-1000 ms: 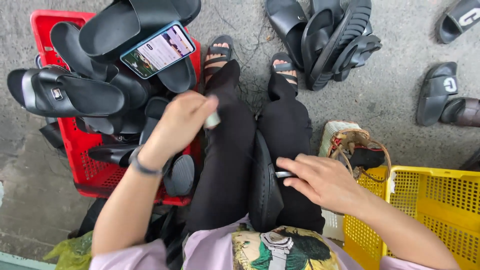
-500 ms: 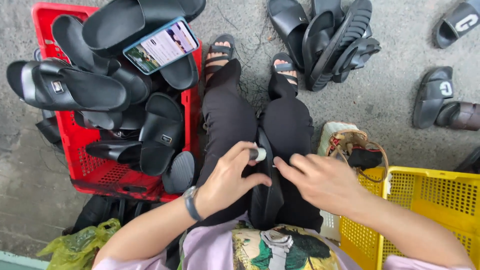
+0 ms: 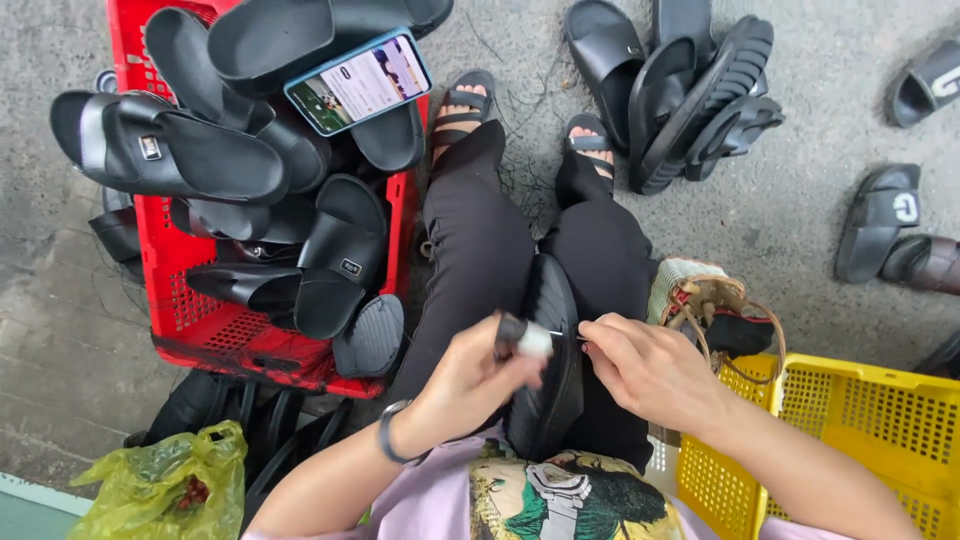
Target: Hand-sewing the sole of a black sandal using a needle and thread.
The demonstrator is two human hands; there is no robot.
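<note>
Left hand (image 3: 470, 375) grips a small tube (image 3: 524, 338) and right hand (image 3: 650, 370) pinches its thin tip, both over a black sandal (image 3: 548, 400) wedged upright between the knees for steadiness, red crate (image 3: 180, 320) of sandals close left.

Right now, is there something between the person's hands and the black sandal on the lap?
Nothing visible. The left hand holds a small tube right at the black sandal, and the right hand is at its edge.
</note>
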